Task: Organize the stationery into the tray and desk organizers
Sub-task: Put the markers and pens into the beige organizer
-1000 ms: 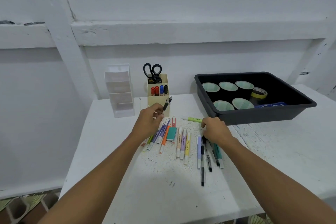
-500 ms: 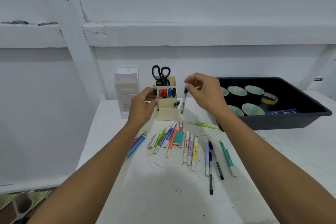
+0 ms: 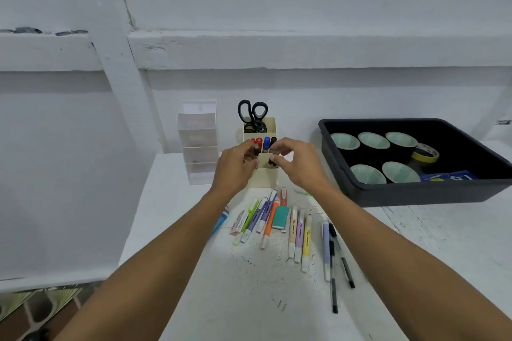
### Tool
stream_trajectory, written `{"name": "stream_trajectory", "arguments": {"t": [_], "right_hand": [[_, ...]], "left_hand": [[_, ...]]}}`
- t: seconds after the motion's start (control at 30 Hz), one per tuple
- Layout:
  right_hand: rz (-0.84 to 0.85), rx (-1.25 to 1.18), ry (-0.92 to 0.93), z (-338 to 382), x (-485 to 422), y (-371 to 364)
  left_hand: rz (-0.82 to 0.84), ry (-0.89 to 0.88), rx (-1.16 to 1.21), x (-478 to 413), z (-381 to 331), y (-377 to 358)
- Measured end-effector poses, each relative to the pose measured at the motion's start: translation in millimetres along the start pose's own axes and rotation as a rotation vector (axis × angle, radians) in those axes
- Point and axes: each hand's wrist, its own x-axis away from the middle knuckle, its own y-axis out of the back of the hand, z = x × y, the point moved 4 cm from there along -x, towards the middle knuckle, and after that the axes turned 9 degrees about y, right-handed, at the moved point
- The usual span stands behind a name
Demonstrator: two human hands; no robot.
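Note:
Both hands are at the cream desk organizer [image 3: 263,178] at the back of the white table. My left hand [image 3: 235,166] pinches a black pen [image 3: 256,151] upright over the organizer's front compartment. My right hand [image 3: 299,163] pinches another black pen [image 3: 273,164] whose lower end is inside the same compartment. Red, blue and black markers [image 3: 262,143] stand in the middle tier, with black scissors [image 3: 252,115] in the back. Highlighters [image 3: 299,232], a teal eraser [image 3: 280,217] and black pens [image 3: 333,271] lie loose on the table near me.
A white tiered organizer [image 3: 198,147] stands left of the cream one. The black tray [image 3: 415,194] at the right holds several tape rolls, a yellow tape roll [image 3: 425,153] and a blue packet. A blue pen [image 3: 221,220] lies partly under my left forearm.
Each hand picked a black pen off the table and carried it up to the cream organizer. The right hand's pen has come down into the front compartment.

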Motion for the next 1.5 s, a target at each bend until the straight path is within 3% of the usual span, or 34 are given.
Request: {"name": "stream_trajectory", "arguments": {"t": [0.2, 0.37, 0.47, 0.67, 0.77, 0.87, 1.1, 1.2, 1.33, 1.5], "right_hand": [[-0.094, -0.013, -0.064, -22, 16, 17], [-0.044, 0.014, -0.188, -57, 46, 32], [0.063, 0.065, -0.206, -62, 60, 38], [0.451, 0.334, -0.328, -64, 88, 38], [0.567, 0.398, -0.406, -59, 100, 39], [0.623, 0.458, -0.431, -54, 108, 42], [0.534, 0.348, -0.506, -60, 123, 38], [0.347, 0.251, -0.459, -58, 114, 47], [0.065, -0.149, -0.387, -35, 96, 59], [-0.052, -0.334, -0.392, -16, 88, 65]], "left_hand": [[0.084, 0.000, -0.077, -3, -1, -21], [0.118, 0.028, -0.098, -3, 4, -32], [0.096, 0.049, -0.106, -1, 6, -31], [-0.039, 0.000, -0.064, 18, 2, -22], [-0.104, 0.008, -0.088, 34, 1, -23], [-0.048, 0.038, -0.099, 50, -2, -32], [0.102, 0.051, -0.138, 72, -13, -51], [0.183, 0.039, -0.042, 78, -22, -55], [0.401, 0.081, 0.179, 82, -41, -60], [0.534, 0.096, 0.334, 88, -54, -67]]}}
